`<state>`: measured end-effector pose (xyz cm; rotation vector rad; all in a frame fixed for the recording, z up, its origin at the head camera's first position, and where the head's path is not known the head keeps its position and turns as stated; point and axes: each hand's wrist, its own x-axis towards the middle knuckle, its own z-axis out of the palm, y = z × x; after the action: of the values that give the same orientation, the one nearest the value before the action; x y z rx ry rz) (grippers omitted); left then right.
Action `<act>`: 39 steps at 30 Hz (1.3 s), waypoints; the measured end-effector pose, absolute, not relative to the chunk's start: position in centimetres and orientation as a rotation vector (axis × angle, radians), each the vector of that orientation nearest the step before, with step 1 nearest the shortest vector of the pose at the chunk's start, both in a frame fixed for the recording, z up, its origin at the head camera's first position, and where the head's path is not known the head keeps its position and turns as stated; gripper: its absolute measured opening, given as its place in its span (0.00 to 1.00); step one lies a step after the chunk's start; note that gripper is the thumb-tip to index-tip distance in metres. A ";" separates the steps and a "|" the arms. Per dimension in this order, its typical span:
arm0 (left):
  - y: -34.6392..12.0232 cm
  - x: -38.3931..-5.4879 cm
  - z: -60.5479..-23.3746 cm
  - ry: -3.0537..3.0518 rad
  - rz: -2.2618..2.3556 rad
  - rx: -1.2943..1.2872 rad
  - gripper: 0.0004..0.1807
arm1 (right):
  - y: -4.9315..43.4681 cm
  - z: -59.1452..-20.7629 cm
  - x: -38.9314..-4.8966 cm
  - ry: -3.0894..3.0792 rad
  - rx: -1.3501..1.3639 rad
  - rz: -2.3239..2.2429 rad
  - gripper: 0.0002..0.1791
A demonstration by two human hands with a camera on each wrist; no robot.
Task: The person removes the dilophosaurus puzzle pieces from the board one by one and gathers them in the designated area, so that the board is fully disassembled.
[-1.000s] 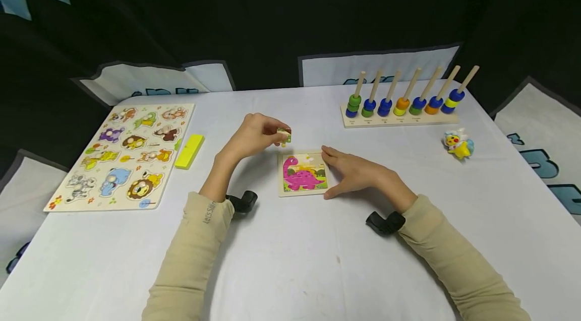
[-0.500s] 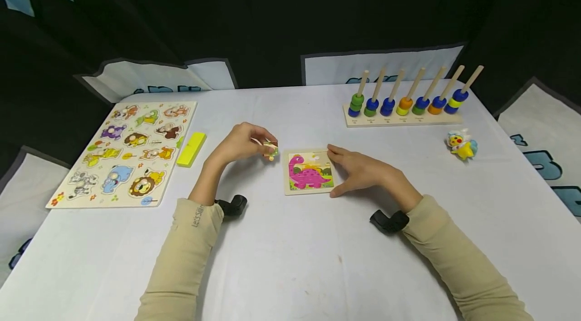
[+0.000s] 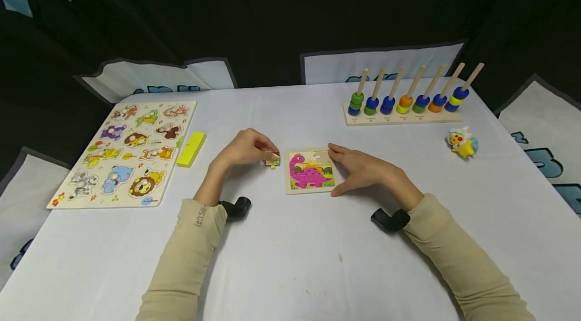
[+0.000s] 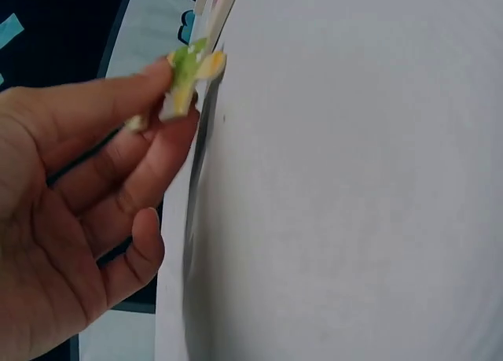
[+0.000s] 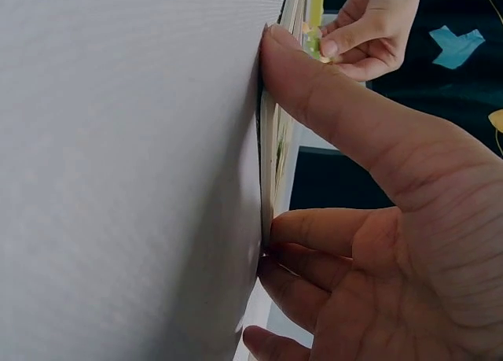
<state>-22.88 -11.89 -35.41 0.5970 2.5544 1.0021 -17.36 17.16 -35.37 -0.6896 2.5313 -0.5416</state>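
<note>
My left hand [image 3: 246, 148] pinches a small puzzle piece [image 3: 274, 161] between thumb and fingertips, just left of the puzzle board [image 3: 288, 175]. Green and yellow show on the piece [image 4: 185, 79] in the left wrist view. The board is a small square wooden frame with a pink dinosaur picture [image 3: 308, 176] in it. My right hand [image 3: 360, 170] holds the board's right side, thumb at the near corner and index finger at the far corner. In the right wrist view the thumb [image 5: 314, 86] lies against the board's thin edge.
A large animal puzzle board [image 3: 122, 154] lies at the left, with a yellow block [image 3: 191, 149] beside it. At the back right stands a peg stacker [image 3: 404, 118] with coloured rings. A small yellow toy figure [image 3: 462, 143] is in front of it.
My left hand has moved left and lower with the puzzle piece, from above the board's upper left corner to beside the board. The right hand stays at the board's right side.
</note>
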 end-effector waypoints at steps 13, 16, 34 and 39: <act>-11.4 -22.9 -35.7 2.681 0.808 0.563 0.09 | 17.2 -35.4 -17.4 2.532 -0.689 -0.542 0.58; -11.3 -22.9 -35.8 2.680 0.817 0.609 0.09 | 17.2 -35.4 -17.4 2.531 -0.688 -0.547 0.58; -11.0 -22.6 -35.6 2.728 0.781 0.648 0.04 | 17.1 -35.3 -17.4 2.533 -0.675 -0.531 0.58; -10.6 -22.7 -35.4 2.728 0.748 0.664 0.03 | 17.1 -35.3 -17.4 2.532 -0.670 -0.535 0.58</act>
<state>-22.71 -10.61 -35.44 0.6637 2.7285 0.7483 -17.37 17.08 -35.29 -0.6700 2.5320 -0.5351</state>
